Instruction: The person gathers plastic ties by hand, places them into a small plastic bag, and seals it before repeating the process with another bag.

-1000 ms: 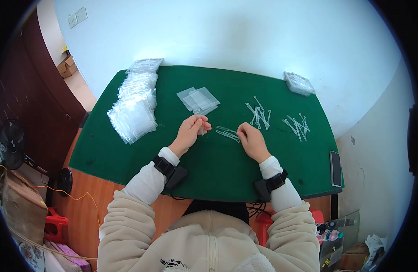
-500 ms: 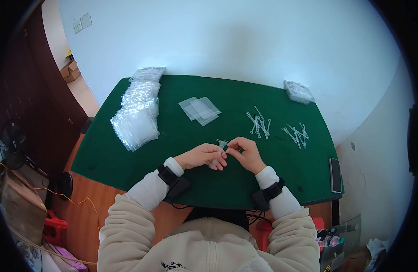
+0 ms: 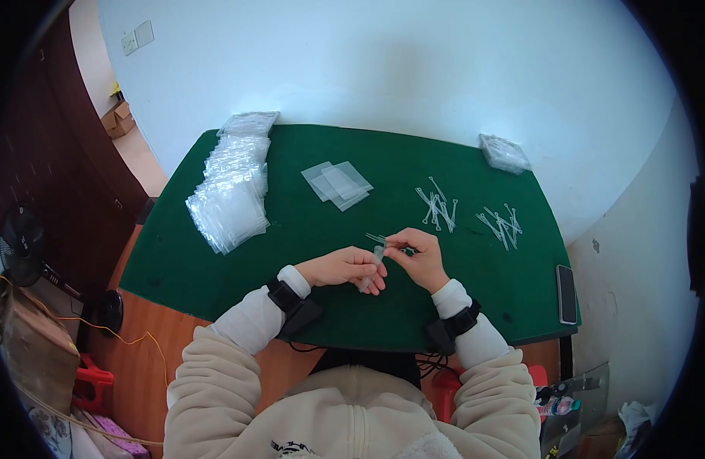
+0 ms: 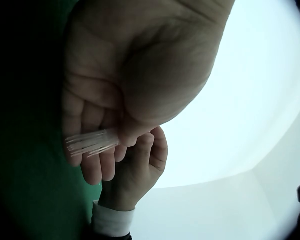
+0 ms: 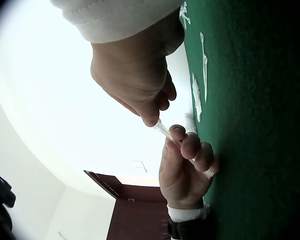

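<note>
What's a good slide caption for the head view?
Two hands hold thin sticks over a green table, clear packets overlapping at left.

Wrist views: bright wall (image 5: 45,65), dim table (image 5: 235,95)
White glare there; the head view has black, bendy edges.

Your worktop (image 3: 398,321) is carrying a bag pile (image 3: 227,214) at frame left, sticks (image 3: 436,206) right of centre, a phone (image 3: 566,295) lower right.

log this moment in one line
left hand: holds clear sticks; right hand: pinches looped end; clear plastic bags: on green table
</note>
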The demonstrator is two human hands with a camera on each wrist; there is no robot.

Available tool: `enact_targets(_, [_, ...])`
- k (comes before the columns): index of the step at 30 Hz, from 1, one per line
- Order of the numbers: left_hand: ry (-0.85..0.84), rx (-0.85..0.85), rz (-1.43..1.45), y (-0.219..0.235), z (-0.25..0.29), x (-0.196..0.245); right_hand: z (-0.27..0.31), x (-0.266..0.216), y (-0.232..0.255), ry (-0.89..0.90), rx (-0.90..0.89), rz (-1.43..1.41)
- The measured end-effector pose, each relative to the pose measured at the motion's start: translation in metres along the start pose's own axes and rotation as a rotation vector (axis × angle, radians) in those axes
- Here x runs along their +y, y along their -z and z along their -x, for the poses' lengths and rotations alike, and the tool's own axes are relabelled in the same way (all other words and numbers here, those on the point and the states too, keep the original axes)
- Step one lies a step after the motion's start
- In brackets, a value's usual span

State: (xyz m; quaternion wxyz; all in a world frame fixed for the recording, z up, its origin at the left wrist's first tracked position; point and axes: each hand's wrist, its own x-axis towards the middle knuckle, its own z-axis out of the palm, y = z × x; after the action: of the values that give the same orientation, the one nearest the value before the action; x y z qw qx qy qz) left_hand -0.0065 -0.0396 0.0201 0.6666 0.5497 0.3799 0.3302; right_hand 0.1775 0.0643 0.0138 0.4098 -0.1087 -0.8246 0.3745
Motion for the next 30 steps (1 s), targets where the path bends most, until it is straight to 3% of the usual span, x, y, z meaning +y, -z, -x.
enact_targets(5, [-0.13,-0.004,-0.087,-0.004,-0.007,-0.009,0.0,-0.002,0.001,-0.017,0.004,-0.075])
enact_targets(8, [-0.411,0.231,-0.545,-0.011,-0.009,-0.007,-0.002,-0.008,0.001,0.071,0.076,-0.05])
enact_targets(12, [-0.47,0.325,-0.664,-0.013,-0.008,-0.003,-0.002,-0.011,0.0,0.154,0.091,-0.029])
enact_targets(16, [-0.415,0.294,-0.635,-0.007,-0.013,-0.014,0.002,-0.008,-0.006,0.022,0.008,-0.117])
enact_targets(21, [-0.403,0.271,-0.575,-0.009,-0.012,-0.012,0.0,-0.009,-0.005,0.069,-0.006,-0.139])
enact_targets(24, [-0.401,0.265,-0.55,-0.009,-0.012,-0.011,0.003,-0.006,-0.007,-0.097,-0.021,-0.342])
enact_targets(30, [-0.36,0.36,-0.409,0.0,-0.014,-0.02,0.002,-0.004,-0.005,-0.118,0.012,-0.193])
